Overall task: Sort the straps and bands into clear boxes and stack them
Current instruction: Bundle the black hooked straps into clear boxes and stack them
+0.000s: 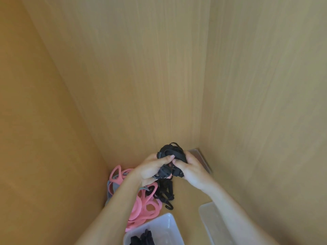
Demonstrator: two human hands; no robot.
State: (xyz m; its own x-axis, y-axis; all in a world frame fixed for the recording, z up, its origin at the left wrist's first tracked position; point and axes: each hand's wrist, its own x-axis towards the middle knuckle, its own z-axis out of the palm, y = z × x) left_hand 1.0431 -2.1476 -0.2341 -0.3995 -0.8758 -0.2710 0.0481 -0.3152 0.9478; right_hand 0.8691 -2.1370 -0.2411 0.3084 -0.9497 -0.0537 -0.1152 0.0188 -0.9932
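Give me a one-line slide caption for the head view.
The left hand and right hand grip a black strap bundle beside pink bands; a clear box nearby holds black straps.

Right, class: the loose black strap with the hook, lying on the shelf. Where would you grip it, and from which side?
Probably the bunched webbing of the black strap, from above and the right: the pink bands crowd its left, and the hook at its near end is thin and could snag.

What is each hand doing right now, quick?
Left hand: closed, gripping the black strap bundle.
Right hand: closed, gripping the same bundle.
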